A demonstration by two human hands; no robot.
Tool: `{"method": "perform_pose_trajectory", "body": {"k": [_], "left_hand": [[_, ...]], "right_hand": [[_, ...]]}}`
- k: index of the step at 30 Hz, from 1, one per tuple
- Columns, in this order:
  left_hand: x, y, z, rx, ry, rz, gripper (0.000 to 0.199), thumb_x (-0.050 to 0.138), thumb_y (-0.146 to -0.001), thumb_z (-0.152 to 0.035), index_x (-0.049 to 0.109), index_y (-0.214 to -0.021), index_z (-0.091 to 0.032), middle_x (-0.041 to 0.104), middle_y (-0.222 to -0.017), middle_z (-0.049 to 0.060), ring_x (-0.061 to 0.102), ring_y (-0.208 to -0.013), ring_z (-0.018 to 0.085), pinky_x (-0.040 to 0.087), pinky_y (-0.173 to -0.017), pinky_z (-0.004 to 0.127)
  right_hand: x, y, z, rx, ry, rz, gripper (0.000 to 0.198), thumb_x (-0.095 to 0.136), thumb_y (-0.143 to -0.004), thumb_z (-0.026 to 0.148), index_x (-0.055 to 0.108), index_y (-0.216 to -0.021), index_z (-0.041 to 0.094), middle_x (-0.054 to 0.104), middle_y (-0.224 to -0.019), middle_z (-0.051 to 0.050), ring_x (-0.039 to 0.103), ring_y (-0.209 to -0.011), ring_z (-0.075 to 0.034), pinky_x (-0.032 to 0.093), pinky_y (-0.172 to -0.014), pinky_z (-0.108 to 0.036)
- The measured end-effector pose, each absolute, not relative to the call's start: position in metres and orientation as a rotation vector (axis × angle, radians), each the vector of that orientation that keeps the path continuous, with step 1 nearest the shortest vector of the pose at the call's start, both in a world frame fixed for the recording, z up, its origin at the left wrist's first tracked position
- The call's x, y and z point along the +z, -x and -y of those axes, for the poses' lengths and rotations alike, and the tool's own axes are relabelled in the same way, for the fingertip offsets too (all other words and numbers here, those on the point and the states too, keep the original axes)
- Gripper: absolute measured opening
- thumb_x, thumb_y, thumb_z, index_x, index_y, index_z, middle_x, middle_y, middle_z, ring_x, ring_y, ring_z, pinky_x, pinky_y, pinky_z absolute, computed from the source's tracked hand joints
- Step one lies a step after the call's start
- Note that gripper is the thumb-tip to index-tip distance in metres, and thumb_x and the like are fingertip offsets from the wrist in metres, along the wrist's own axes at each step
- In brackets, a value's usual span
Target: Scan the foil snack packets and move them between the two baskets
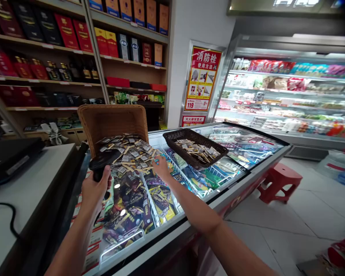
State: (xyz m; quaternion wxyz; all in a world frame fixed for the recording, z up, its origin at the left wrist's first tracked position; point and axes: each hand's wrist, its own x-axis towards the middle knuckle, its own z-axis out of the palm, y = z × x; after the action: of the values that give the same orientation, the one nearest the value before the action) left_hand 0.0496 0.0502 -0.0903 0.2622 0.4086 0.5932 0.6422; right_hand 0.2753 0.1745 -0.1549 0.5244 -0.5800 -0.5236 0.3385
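Observation:
My left hand (96, 188) is wrapped round the grip of a black handheld barcode scanner (105, 159). The scanner's head points at a heap of small labelled packets (132, 153), which spills from a wicker basket (115, 119) tipped on its side. At the heap's right edge is my right hand (161, 168), its fingers curled together. Something small and bluish shows at its fingertips, but I cannot make out what it is. Beyond that hand, a dark brown woven basket (194, 163) holds more of the same kind of packets (199, 149).
Both baskets rest on the glass top of a chest freezer (235, 184) filled with packaged goods. A counter (37, 176) with a black device stands at left. On the floor at right is a red plastic stool (280, 180). Stocked shelves and a display fridge stand behind.

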Motion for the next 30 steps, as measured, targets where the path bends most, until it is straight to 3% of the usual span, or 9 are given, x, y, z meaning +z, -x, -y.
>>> {"method": "perform_pose_trajectory", "body": {"k": [5,8,11,16,20,25,30], "left_hand": [[-0.092,-0.045,-0.051,1.758,-1.014,-1.556,0.062,0.084,-0.066,-0.078,0.06,-0.077,-0.022,0.06,-0.06,-0.005,0.052,-0.048,0.012,0.04,-0.044,0.024],[-0.091,-0.046,-0.049,1.769,-1.012,-1.548,0.063,0.084,-0.065,-0.079,0.062,-0.078,-0.022,0.06,-0.061,-0.004,0.052,-0.047,0.012,0.04,-0.044,0.025],[-0.088,-0.048,-0.046,1.763,-1.053,-1.528,0.06,0.082,-0.068,-0.078,0.063,-0.077,-0.022,0.061,-0.061,-0.003,0.052,-0.047,0.013,0.04,-0.044,0.026],[-0.083,-0.052,-0.043,1.741,-1.083,-1.543,0.059,0.084,-0.065,-0.077,0.061,-0.075,-0.023,0.06,-0.059,-0.003,0.052,-0.047,0.014,0.04,-0.044,0.026],[-0.082,-0.053,-0.043,1.722,-1.053,-1.533,0.058,0.082,-0.064,-0.077,0.059,-0.075,-0.024,0.06,-0.06,-0.003,0.051,-0.048,0.014,0.039,-0.045,0.026],[-0.082,-0.054,-0.043,1.691,-1.082,-1.531,0.059,0.082,-0.064,-0.077,0.059,-0.075,-0.024,0.06,-0.061,-0.002,0.051,-0.048,0.014,0.039,-0.045,0.027],[-0.091,-0.058,-0.045,1.59,-1.137,-1.49,0.066,0.085,-0.06,-0.082,0.063,-0.076,-0.021,0.059,-0.059,-0.003,0.05,-0.047,0.012,0.038,-0.044,0.025]], "right_hand": [[-0.137,-0.256,-0.191,0.784,1.574,1.167,0.046,0.086,-0.08,0.04,0.07,-0.117,0.019,0.072,-0.131,-0.022,0.055,-0.145,-0.042,0.045,-0.114,-0.051],[-0.126,-0.247,-0.2,0.767,1.664,1.21,0.061,0.096,-0.071,0.038,0.069,-0.121,0.018,0.077,-0.122,-0.023,0.057,-0.145,-0.045,0.041,-0.117,-0.055],[-0.124,-0.242,-0.199,0.676,1.674,1.292,0.062,0.097,-0.066,0.03,0.069,-0.12,0.019,0.079,-0.118,-0.021,0.059,-0.142,-0.044,0.041,-0.116,-0.053],[-0.124,-0.241,-0.189,0.755,1.453,1.194,0.04,0.087,-0.067,0.022,0.071,-0.103,0.026,0.077,-0.094,-0.005,0.071,-0.113,-0.032,0.05,-0.095,-0.04],[-0.112,-0.252,-0.18,0.858,1.209,1.199,0.02,0.08,-0.071,0.034,0.07,-0.087,0.026,0.069,-0.078,0.002,0.065,-0.082,-0.022,0.047,-0.073,-0.03],[-0.109,-0.274,-0.172,0.925,0.95,1.154,0.033,0.073,-0.077,0.057,0.064,-0.084,0.026,0.05,-0.066,0.008,0.046,-0.064,-0.014,0.04,-0.06,-0.025],[-0.134,-0.287,-0.17,1.148,1.014,0.966,0.042,0.077,-0.079,0.064,0.06,-0.091,0.027,0.048,-0.063,0.009,0.045,-0.051,-0.013,0.035,-0.047,-0.026]]}}
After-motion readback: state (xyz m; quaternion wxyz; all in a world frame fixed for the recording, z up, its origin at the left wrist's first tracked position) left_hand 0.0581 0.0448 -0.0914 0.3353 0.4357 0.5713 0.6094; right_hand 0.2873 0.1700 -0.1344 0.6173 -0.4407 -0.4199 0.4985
